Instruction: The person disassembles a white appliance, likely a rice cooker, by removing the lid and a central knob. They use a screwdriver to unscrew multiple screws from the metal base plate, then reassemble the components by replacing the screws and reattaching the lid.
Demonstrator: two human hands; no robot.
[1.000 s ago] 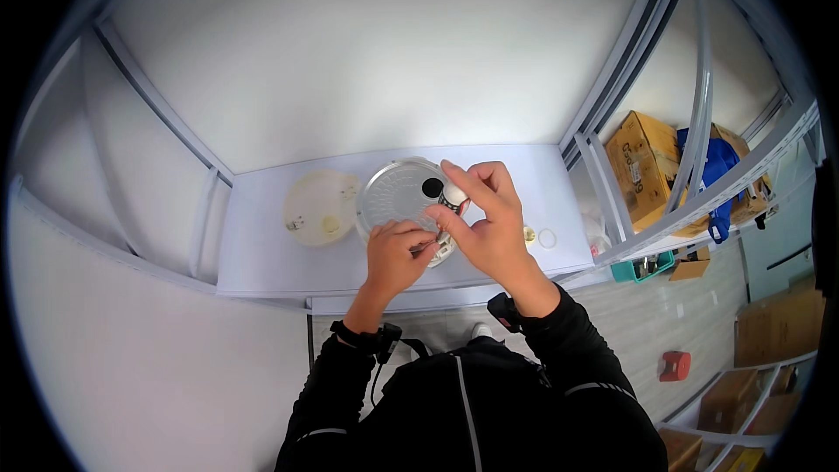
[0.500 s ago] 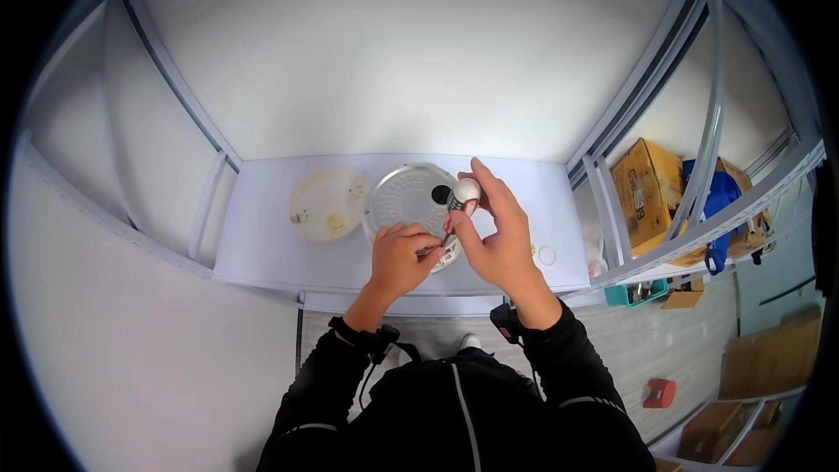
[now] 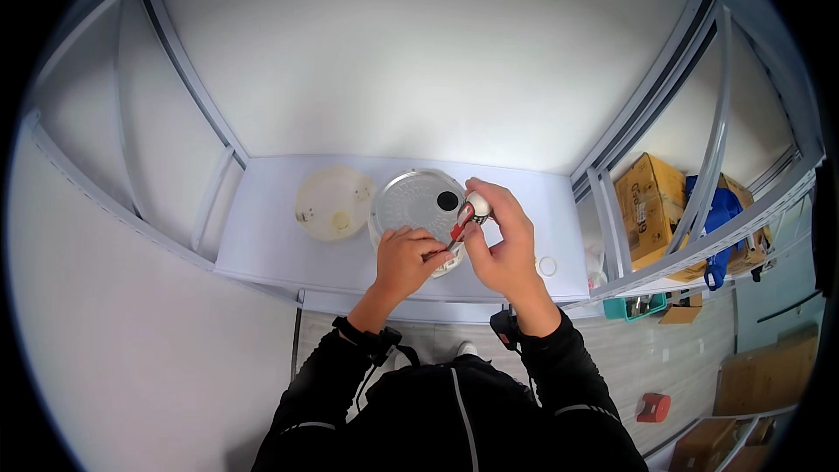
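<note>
Your right hand [image 3: 504, 245] has its grip closed on the driver [image 3: 470, 209], thumb on the near side, fingers round the far side of the white, black and red handle. Driver's tilted, shaft running down and left toward your left fingertips, over the near right edge of the disc [image 3: 411, 198].

Left hand [image 3: 403, 261]: fingers bunched, thumb and fingertips drawn together right by the shaft's lower end. Can't tell if that grip is pinching the shaft, something small, or just steadying; tip is hidden there.

Disc is grey, lies on the worktop [image 3: 262, 249] in front of you, with a black round spot [image 3: 447, 201] on its right side and a white part [image 3: 447, 264] at the near right edge, partly under your hands.

Left of the disc, just beside it: a round cream cover [image 3: 335, 197], flat on the worktop. Right of your right hand: a thin pale ring [image 3: 547, 266], near the hand but apart from it.

Off to the right, past the frame: carton [image 3: 648, 210], blue bag [image 3: 722, 227], teal bin [image 3: 635, 308]. Red stool [image 3: 654, 407] on the floor
</note>
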